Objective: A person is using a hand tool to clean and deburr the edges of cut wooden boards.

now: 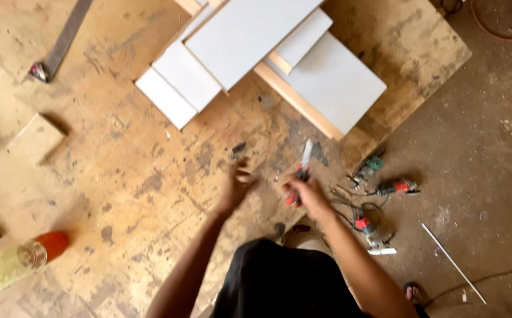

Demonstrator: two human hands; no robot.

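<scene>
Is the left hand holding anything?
No. The left hand hovers open and empty over the worktable, while the right hand grips a red-handled tool.

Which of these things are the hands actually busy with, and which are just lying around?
In use:
- red-handled cutter, gripped in the right hand
- left hand, open and empty above the worktable

Lying about:
- white boards
- power tools on the floor
- glue bottle
- small wood block

Right hand (306, 191) gripping red-handled pliers (300, 174), left hand (236, 185) empty over workbench (120, 176)
</scene>
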